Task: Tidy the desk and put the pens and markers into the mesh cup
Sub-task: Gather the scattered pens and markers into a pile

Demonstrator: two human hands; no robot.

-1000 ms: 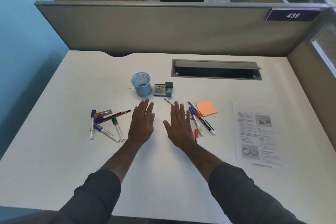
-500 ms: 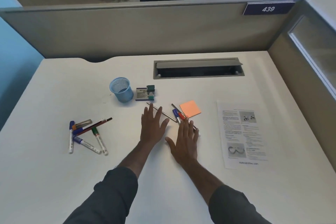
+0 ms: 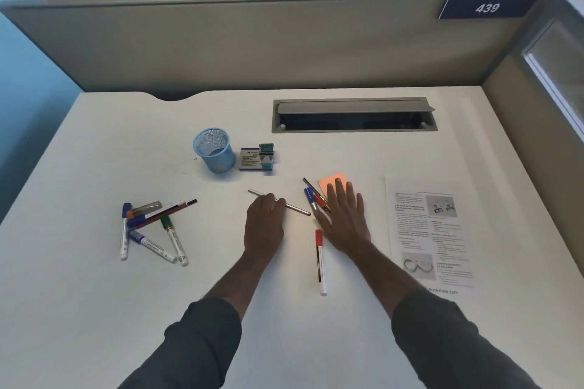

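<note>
A blue mesh cup (image 3: 215, 150) stands upright at mid-desk, with nothing seen inside. My left hand (image 3: 264, 224) has its fingers curled down onto a silver pen (image 3: 297, 209) that lies flat on the desk. My right hand (image 3: 344, 218) rests flat with fingers spread, covering part of a small cluster with a blue marker (image 3: 310, 197), a red pen and a black pen. A red-capped marker (image 3: 319, 259) lies loose beside my right wrist. Several more markers and pens (image 3: 151, 224) lie in a heap at the left.
An orange sticky note (image 3: 331, 180) lies under my right fingertips. A small box with a green clip (image 3: 256, 158) sits right of the cup. A printed sheet (image 3: 429, 230) lies at the right. An open cable tray (image 3: 354, 115) is set into the desk before the partition.
My left hand has reached forward and curled its fingers onto the silver pen. My right hand slid right over the pen cluster, uncovering the red-capped marker.
</note>
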